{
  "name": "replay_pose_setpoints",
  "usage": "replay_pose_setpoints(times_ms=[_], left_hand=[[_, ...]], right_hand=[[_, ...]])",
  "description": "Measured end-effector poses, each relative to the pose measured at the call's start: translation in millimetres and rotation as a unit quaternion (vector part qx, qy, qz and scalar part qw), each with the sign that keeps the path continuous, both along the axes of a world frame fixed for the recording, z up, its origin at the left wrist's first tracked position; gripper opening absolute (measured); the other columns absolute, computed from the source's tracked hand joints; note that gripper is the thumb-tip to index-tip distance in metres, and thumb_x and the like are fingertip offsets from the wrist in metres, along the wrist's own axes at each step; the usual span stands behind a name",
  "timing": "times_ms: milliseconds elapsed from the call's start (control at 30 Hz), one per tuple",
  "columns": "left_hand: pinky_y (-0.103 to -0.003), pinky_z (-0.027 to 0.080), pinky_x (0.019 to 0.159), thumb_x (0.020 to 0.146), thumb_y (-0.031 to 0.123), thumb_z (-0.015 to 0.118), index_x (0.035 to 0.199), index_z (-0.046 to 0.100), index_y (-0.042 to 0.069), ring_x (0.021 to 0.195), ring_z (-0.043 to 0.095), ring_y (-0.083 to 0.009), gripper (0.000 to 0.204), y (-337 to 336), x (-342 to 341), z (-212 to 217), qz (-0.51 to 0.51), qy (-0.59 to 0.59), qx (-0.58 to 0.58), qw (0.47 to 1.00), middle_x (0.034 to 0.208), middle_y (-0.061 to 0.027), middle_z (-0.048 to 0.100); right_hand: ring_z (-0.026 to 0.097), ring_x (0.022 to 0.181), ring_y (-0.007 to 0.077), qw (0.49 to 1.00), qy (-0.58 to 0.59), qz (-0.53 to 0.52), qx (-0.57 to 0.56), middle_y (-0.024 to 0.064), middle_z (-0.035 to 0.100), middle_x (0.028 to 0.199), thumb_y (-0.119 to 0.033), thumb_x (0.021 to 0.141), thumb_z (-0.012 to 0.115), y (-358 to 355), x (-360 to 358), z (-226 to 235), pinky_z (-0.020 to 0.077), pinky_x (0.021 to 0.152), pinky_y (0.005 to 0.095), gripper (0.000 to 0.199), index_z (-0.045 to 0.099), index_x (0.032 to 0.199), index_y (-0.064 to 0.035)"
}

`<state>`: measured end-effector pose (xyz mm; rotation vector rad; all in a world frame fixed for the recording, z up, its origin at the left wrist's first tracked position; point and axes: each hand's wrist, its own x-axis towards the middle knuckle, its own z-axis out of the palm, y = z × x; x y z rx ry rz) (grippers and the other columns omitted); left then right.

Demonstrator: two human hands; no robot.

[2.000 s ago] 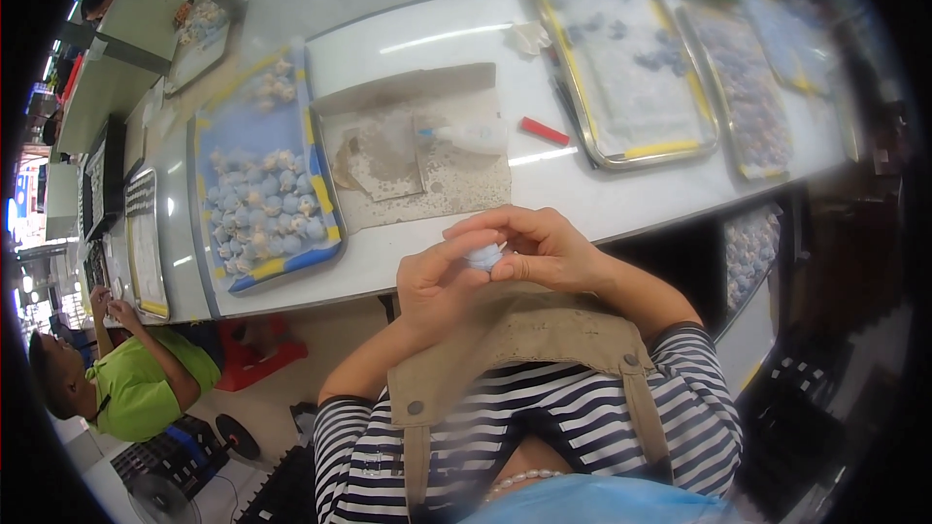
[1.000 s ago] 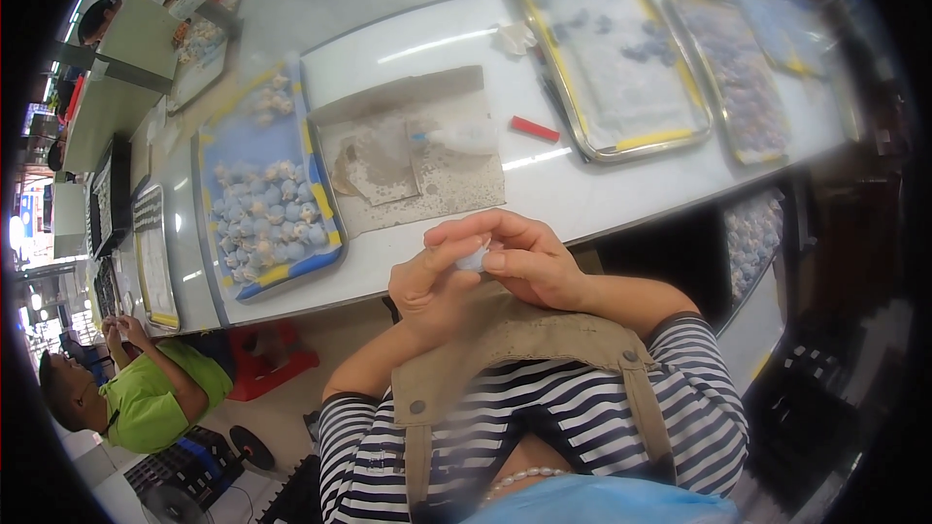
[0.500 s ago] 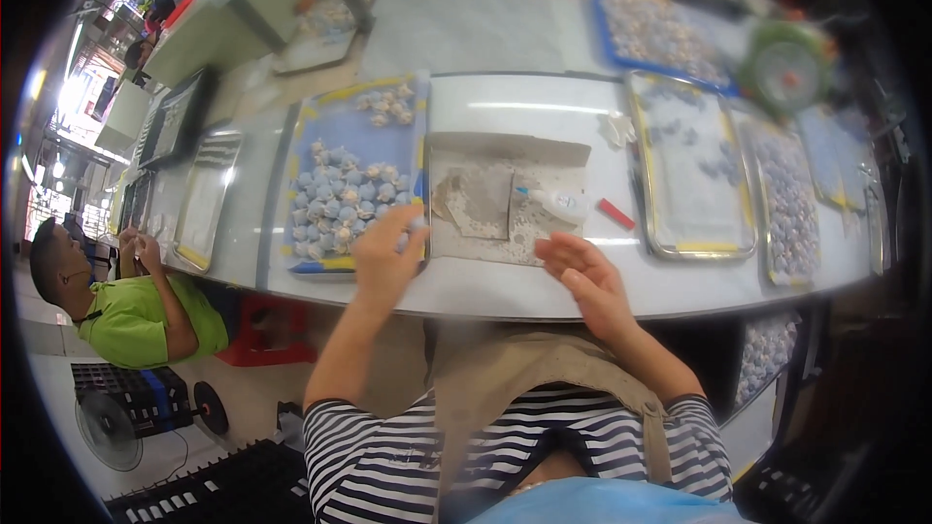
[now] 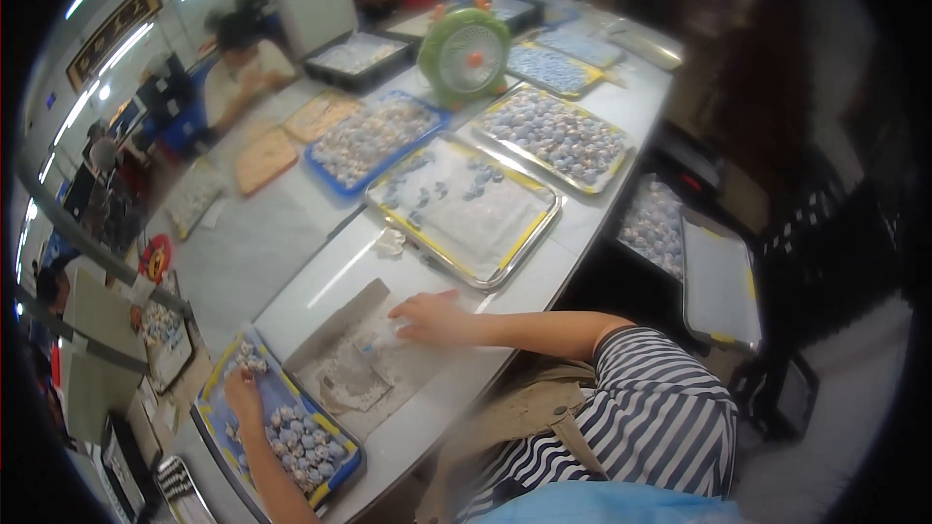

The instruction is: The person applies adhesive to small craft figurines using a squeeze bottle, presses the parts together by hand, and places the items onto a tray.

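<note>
My left hand (image 4: 244,400) is over the blue tray (image 4: 351,464), its fingers drawn together beside a small cluster of pale figures (image 4: 250,359) at the tray's far end. What those fingers hold, if anything, is hidden. A heap of round blue-and-cream pieces (image 4: 309,446) fills the nearer end of the same tray. My right hand (image 4: 434,319) closes over a small white squeeze bottle (image 4: 385,338) with a blue tip. The bottle lies in a shallow, stained cardboard box (image 4: 335,328), partly covered by my fingers.
Beyond the box stands a metal-rimmed tray (image 4: 466,223) with a few blue pieces. Fuller trays (image 4: 558,134) and a green fan (image 4: 466,56) stand farther off. Crumpled paper (image 4: 390,243) lies near the box. Another person (image 4: 243,73) sits across the table.
The view has swung to the right. My left hand has gone from the box's edge to the tray's far end; my right hand has moved onto the squeeze bottle.
</note>
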<state>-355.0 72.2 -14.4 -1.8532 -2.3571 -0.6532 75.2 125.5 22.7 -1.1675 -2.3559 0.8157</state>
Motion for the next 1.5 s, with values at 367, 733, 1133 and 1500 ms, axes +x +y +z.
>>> replay_pose_setpoints(times_ms=[367, 733, 1133, 1500], left_hand=[[-0.017, 0.039, 0.055, 0.077, 0.002, 0.060, 0.102, 0.053, 0.001, 0.065, 0.047, -0.0071, 0.026, -52.0, 144.4, 77.7, -0.042, -0.566, 0.117, 0.815, 0.086, -0.0036, 0.055], [-0.020, 0.042, 0.070, 0.083, 0.002, 0.054, 0.119, 0.047, -0.001, 0.077, 0.051, -0.0080, 0.037, -81.3, 347.6, 14.2, -0.037, -0.824, 0.002, 0.566, 0.103, -0.0068, 0.058], [-0.020, 0.047, 0.068, 0.079, -0.001, 0.060, 0.109, 0.054, 0.000, 0.079, 0.057, -0.0099, 0.030, -98.5, 313.8, 6.6, -0.024, -0.812, 0.041, 0.582, 0.100, -0.0063, 0.058], [-0.018, 0.045, 0.063, 0.076, -0.001, 0.064, 0.107, 0.055, 0.001, 0.072, 0.055, -0.0059, 0.033, -104.3, 305.6, 7.7, -0.027, -0.751, 0.051, 0.657, 0.079, -0.0025, 0.059]], right_hand=[[0.055, 0.085, 0.0261, 0.991, 0.130, -0.006, -0.017, 0.0143, 0.055, 0.094, -0.032, 0.076, 0.063, -13.4, 29.2, -9.1, 0.0435, 0.073, 0.0343, 0.037, 0.052, 0.100, -0.0052], [0.051, 0.071, 0.0058, 0.881, 0.342, -0.114, -0.304, -0.0012, 0.054, 0.083, -0.023, 0.084, 0.058, -19.1, 86.5, -8.2, 0.0422, 0.054, 0.0175, 0.023, 0.050, 0.100, -0.0090], [0.052, 0.065, 0.0105, 0.966, 0.247, -0.015, -0.070, 0.0051, 0.055, 0.074, -0.006, 0.070, 0.066, -43.9, 58.8, 14.6, 0.0427, 0.059, 0.0221, 0.022, 0.053, 0.087, -0.0011], [0.051, 0.062, 0.0124, 0.985, 0.159, 0.039, 0.055, 0.0063, 0.054, 0.071, -0.018, 0.067, 0.074, -52.2, 45.0, 27.6, 0.0410, 0.055, 0.0232, 0.031, 0.054, 0.080, 0.0001]])
